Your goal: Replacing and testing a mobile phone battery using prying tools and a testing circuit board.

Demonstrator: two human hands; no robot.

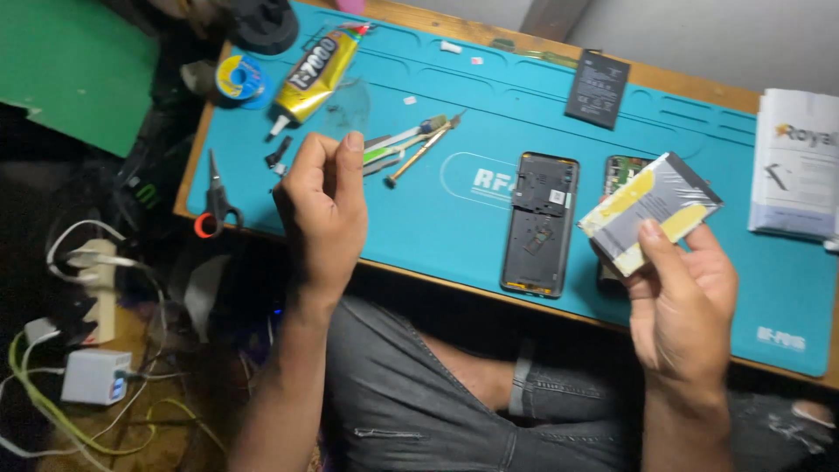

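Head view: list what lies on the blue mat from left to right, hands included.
Scissors → glue tube → left hand → small hand tools → open phone back shell → dark flat battery → silver battery held in the right hand → white box.

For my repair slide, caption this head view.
Right hand holds a phone battery above the blue mat; left hand raised, pinched.

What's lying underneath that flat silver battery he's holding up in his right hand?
Under the flat silver battery with yellow tape, held in the right hand, an opened phone body lies on the teal rubber work mat. Only its top, with green circuitry, shows; battery and hand cover the rest.
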